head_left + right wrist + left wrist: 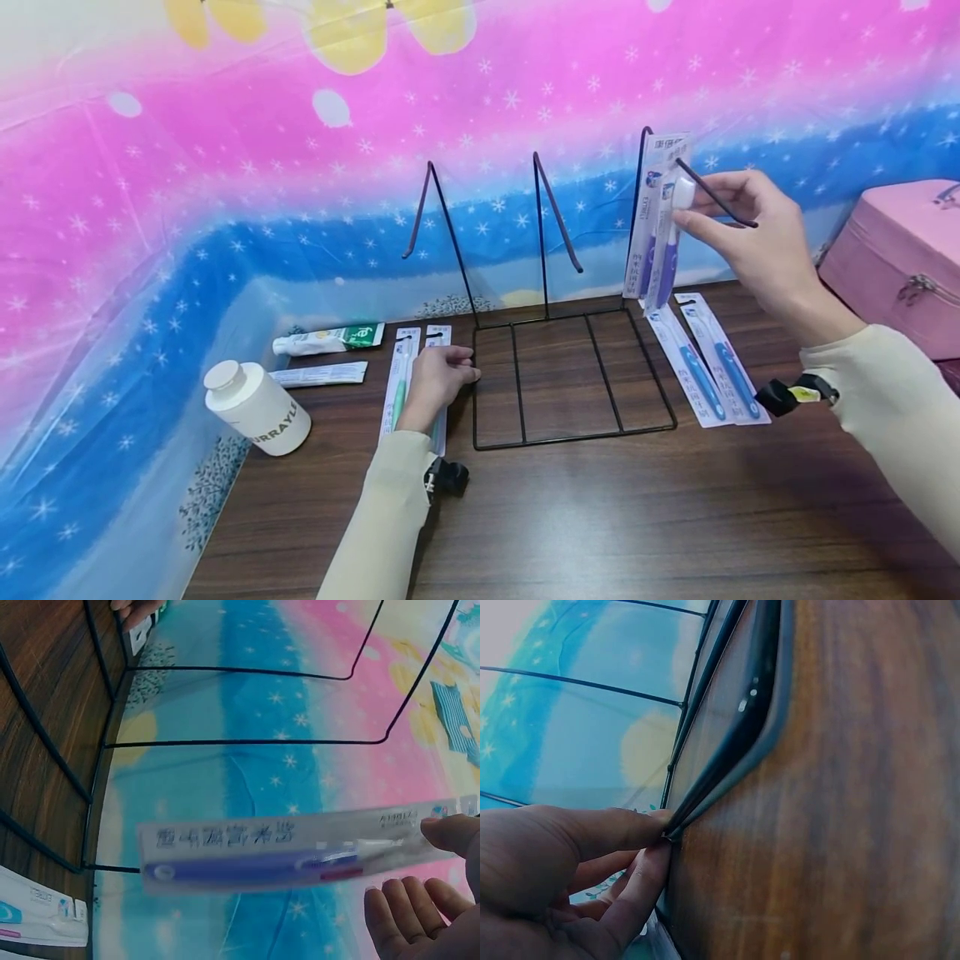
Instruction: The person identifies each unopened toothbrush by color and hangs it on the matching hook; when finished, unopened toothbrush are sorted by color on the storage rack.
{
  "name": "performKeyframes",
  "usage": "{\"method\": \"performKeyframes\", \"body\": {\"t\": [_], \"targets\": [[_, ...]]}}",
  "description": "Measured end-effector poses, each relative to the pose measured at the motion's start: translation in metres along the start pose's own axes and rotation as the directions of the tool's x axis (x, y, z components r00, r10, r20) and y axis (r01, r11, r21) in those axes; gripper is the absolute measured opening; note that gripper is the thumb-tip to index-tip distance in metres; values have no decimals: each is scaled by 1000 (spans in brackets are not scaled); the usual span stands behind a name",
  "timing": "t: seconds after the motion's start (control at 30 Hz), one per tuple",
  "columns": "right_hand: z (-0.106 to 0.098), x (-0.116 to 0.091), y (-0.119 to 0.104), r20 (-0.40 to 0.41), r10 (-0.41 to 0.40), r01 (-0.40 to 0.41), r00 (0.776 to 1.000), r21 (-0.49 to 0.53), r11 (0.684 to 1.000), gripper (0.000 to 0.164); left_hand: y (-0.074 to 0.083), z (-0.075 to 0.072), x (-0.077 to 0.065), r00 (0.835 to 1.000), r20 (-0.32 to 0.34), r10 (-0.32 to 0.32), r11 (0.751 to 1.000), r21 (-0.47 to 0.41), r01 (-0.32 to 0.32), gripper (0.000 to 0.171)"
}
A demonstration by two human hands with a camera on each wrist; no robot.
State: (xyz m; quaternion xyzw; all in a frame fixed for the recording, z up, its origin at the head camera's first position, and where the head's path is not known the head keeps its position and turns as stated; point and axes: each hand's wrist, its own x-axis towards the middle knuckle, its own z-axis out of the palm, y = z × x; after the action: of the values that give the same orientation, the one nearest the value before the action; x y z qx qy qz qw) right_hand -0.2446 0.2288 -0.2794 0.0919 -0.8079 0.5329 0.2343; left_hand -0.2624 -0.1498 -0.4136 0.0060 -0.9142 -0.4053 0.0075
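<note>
A black wire display rack [570,440] with three upright hooks stands on the wooden table. My left hand [438,379] pinches the left bar of its base between thumb and fingertips; the left wrist view shows that grip close up. At the right hook [716,196], my right hand [757,237] holds a packaged purple toothbrush [666,267] by its upper part. Behind it, another purple toothbrush pack [636,250] hangs at the same hook. In the right wrist view, the thumb lies on the held pack [240,866] near its top end.
Two packs of blue toothbrushes [705,367] lie right of the rack. Green toothbrush packs [402,358] lie left, partly under my left arm. Farther left are a toothpaste tube [330,339], a slim packet [322,374] and a white bottle [262,408]. A pink case [900,258] stands at right.
</note>
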Motion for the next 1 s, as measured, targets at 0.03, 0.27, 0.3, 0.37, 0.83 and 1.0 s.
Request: {"method": "performKeyframes", "body": {"t": [0.03, 0.27, 0.3, 0.37, 0.83, 1.0], "targets": [[-1, -1, 1, 0, 10, -10, 1000, -12, 1000, 51, 0, 0, 0, 1000, 0, 0, 1000, 1, 0, 30], [-7, -7, 21, 30, 49, -47, 998, -43, 998, 54, 0, -1, 0, 1000, 6, -11, 1000, -7, 11, 30], [-8, -8, 24, 35, 54, -52, 998, -44, 998, 54, 0, -1, 0, 1000, 8, -12, 1000, -9, 12, 30], [-11, -10, 32, 41, 68, -66, 997, -43, 997, 55, 0, -2, 0, 1000, 12, -12, 1000, -12, 12, 30], [-25, -13, 99, 24, 283, -284, 959, 62, 957, 56, 1, 0, 1, 1000, 7, -4, 1000, -5, 4, 30], [-27, -17, 123, 52, 347, -346, 937, -18, 938, 64, 0, 0, 1, 1000, 1, -10, 1000, -5, 10, 30]]}}
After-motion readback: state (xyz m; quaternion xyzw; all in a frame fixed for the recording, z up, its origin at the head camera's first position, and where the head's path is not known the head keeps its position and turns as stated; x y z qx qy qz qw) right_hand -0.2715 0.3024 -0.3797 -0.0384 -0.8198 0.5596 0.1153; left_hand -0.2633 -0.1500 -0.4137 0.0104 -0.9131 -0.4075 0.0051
